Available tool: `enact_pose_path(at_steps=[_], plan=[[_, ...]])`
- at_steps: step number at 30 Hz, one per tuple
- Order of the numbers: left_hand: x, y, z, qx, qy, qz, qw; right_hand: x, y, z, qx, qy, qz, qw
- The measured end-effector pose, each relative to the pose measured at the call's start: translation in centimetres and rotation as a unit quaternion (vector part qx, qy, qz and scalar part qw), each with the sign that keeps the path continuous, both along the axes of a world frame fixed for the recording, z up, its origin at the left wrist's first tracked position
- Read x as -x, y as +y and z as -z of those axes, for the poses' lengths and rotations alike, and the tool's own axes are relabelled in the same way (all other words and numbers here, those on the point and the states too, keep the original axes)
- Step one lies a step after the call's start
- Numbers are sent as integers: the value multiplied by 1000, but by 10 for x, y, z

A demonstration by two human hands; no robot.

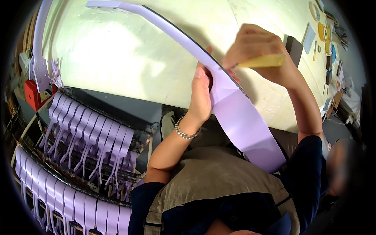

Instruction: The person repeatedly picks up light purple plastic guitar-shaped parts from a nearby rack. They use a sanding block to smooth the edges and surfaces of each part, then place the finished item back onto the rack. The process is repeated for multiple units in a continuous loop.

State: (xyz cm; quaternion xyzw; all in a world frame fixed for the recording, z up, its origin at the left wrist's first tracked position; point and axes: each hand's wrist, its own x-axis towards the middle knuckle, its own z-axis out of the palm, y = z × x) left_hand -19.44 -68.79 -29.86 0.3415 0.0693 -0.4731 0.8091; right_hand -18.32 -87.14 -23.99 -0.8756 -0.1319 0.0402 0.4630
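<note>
The left hand [201,96] grips a long curved lilac plastic part [235,113] at its middle, above the pale worktable [117,51]. The right hand [256,53] holds a yellow pad [264,61] against the part's edge. Racks of similar lilac parts [90,141] stand at left.

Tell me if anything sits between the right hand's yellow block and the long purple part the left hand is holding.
Nothing visible does. The right hand holds the yellow block just beside the long purple part, above the pale table, and the left hand grips the part lower down, clear of the block.
</note>
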Motion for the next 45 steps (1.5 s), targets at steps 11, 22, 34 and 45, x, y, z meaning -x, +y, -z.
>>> enact_pose_path(at_steps=[11,22,34,45], plan=[[0,1,2,-69,-73,11,995,25,-5,-12,17,38,3,999],[-4,-3,-5,-69,-67,20,995,40,-16,-8,-33,54,37,997],[-7,1,-4,-72,-94,34,992,128,-129,84,436,64,514,736],[-16,-4,-9,-94,16,6,995,90,-33,-4,72,97,252,960]])
